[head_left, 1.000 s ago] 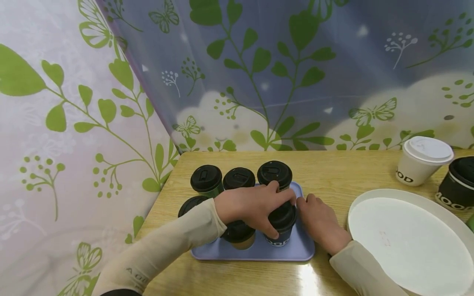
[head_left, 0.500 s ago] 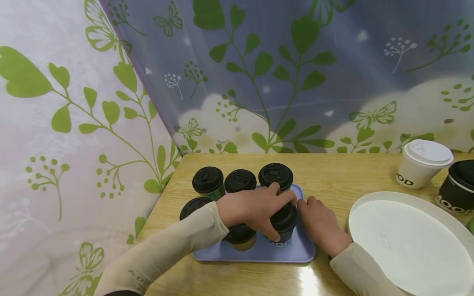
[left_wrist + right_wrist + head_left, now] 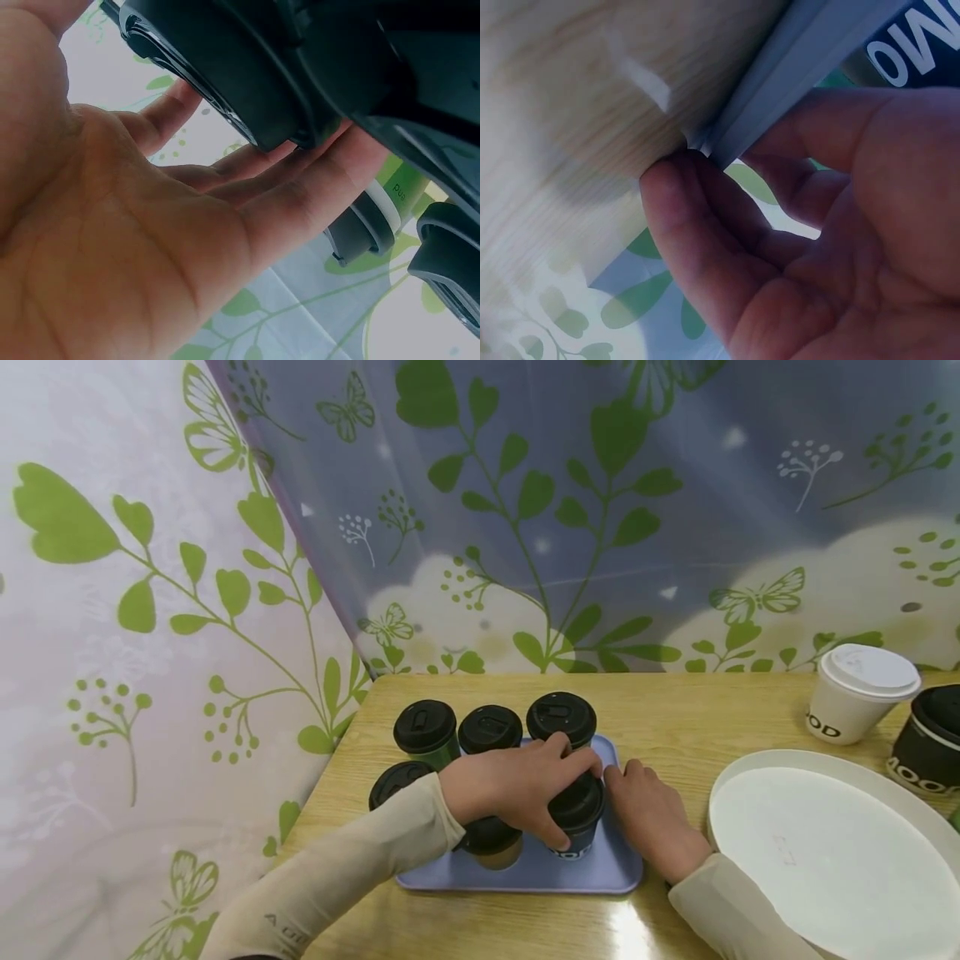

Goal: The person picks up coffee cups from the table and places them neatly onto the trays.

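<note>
On a lavender tray point(image 3: 540, 875) stand several lidded paper coffee cups in two rows. My left hand point(image 3: 510, 783) reaches across from the left and grips the dark blue cup point(image 3: 579, 845) at the tray's front right, thumb on the near side and fingers over the far side of its black lid. The left wrist view shows the palm and a black lid point(image 3: 217, 67) between thumb and fingers. My right hand point(image 3: 651, 808) pinches the tray's right rim; in the right wrist view thumb and fingers close on the tray edge point(image 3: 772, 97).
Neighbouring cups include a green one point(image 3: 426, 731) at the back left and a brown one point(image 3: 498, 857) in front. Right of the tray lies a large round white tray point(image 3: 731, 777). Behind it stand a white cup point(image 3: 858, 693) and a black cup point(image 3: 926, 743).
The head view shifts slightly. Both hands keep their holds, and the cups and tray stay in place relative to the table.
</note>
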Demonstrator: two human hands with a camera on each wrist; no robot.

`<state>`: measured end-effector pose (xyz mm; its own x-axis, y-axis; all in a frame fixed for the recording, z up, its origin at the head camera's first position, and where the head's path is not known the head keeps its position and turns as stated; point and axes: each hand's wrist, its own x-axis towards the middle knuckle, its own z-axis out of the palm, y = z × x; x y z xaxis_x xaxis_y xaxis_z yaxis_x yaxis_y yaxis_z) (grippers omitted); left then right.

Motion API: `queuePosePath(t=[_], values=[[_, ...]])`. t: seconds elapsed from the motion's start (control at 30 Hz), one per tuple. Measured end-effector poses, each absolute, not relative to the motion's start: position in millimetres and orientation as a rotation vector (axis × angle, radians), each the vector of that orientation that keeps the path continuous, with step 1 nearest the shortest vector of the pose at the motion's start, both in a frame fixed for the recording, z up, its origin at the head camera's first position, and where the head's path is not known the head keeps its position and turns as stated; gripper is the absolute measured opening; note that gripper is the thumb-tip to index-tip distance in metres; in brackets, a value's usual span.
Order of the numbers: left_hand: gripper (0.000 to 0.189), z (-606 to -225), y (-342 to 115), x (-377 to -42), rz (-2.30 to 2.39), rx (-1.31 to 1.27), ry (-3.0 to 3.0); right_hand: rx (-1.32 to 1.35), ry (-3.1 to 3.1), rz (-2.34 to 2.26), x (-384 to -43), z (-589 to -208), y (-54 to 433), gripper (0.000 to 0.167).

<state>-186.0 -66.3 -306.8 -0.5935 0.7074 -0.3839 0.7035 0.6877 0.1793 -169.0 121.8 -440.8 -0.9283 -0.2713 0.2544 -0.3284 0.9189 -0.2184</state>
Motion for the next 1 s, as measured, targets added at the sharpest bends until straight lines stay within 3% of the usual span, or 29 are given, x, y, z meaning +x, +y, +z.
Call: queuePosePath(t=[0.57,1.0], values=[[0.073,-310,-66,-183,0.050,1.115,2.479,0.444,-2.935,0.421,-160,-417,131,0.006],[0.072,-304,-56,-184,0.052,1.116,2.471,0.410,-2.932,0.403,-124,-375,176,0.017]])
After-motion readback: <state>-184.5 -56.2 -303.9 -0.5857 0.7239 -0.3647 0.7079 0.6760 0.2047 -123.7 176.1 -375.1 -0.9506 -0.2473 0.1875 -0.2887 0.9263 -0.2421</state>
